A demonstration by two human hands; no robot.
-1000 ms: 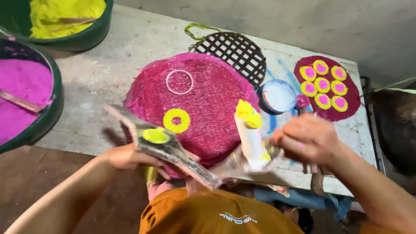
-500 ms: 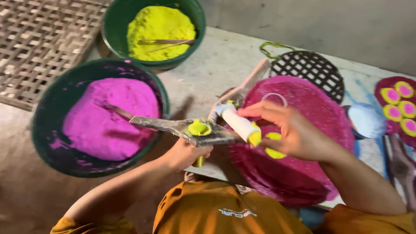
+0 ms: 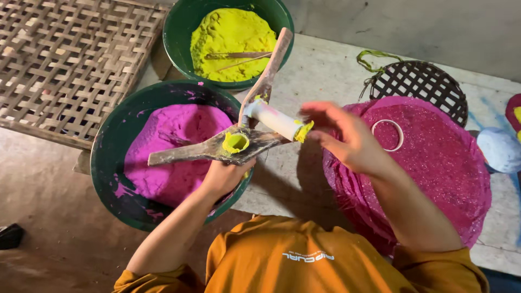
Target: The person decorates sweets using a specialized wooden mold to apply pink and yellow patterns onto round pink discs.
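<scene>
Movement toward the left is what marks this moment: where the glittery pink mat (image 3: 429, 163) lay at the middle of the view a second ago, the two green bowls are now brought under the hands. The wooden tool (image 3: 217, 147), with its round hollow packed with yellow paste, is now held over the bowl of pink powder (image 3: 122, 163), gripped from beneath by the left hand (image 3: 225, 176), which is closed round it. A second wooden arm (image 3: 268, 70) slants up and away from it toward the far bowl of yellow powder (image 3: 230, 35), where thin sticks lie. The white roller (image 3: 277, 120), yellow at its tip, lies across the tool; the right hand (image 3: 347, 135) is seen just beside that tip, fingers loosely spread, and whether it touches the roller cannot be told because of blur. From this it is judged that the yellow filling is in place and pink colour is being sought next.

At the far left a woven bamboo lattice (image 3: 65, 59) is seen. The things are carried on a pale, stained concrete slab (image 3: 325, 70), with bare brown floor (image 3: 43, 217) at the near left. A small white ring (image 3: 387, 135) rests on the mat, a dark woven basket (image 3: 420, 84) lies beyond it, and a pale blue lump (image 3: 500, 149) sits at the right edge.
</scene>
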